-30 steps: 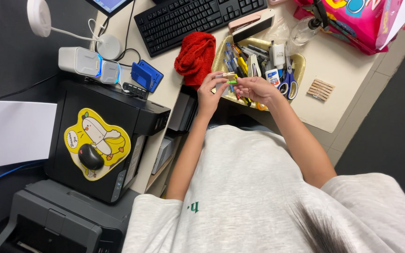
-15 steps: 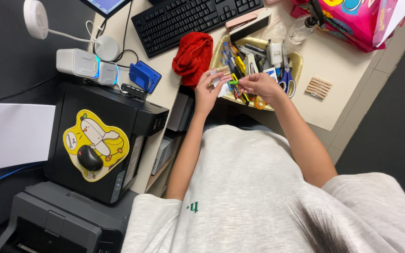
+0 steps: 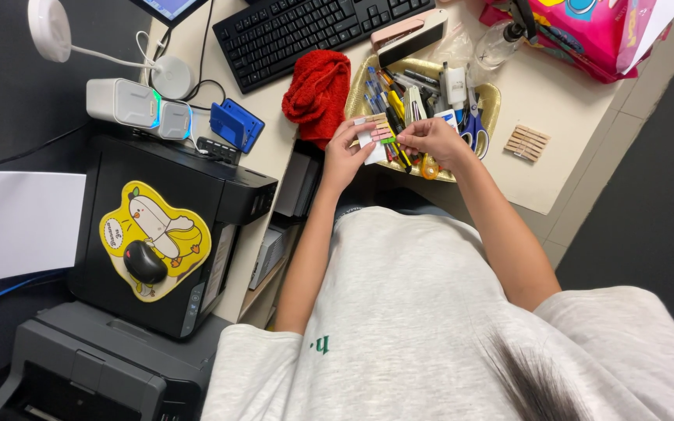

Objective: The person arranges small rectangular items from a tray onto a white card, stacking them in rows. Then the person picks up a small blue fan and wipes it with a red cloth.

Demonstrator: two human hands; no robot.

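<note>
My left hand (image 3: 343,156) holds a small white card (image 3: 371,139) with a row of coloured mini clothespins clipped along its edge. My right hand (image 3: 429,139) pinches one of those pins at the card's right side. Both hands hover over the near edge of a gold tray (image 3: 493,100) crammed with pens, markers, scissors and other stationery. My forearms reach out from a light grey shirt at the bottom of the head view.
A red cloth (image 3: 317,86) and a black keyboard (image 3: 313,27) lie beyond the tray. A second strip of wooden pins (image 3: 527,143) rests on the desk at right. A black printer (image 3: 169,234) with a mouse (image 3: 144,262) stands at left, near a blue box (image 3: 236,125).
The view has shifted a little. My hands have moved slightly closer to me over the tray's near edge, still working at the card of pins.
</note>
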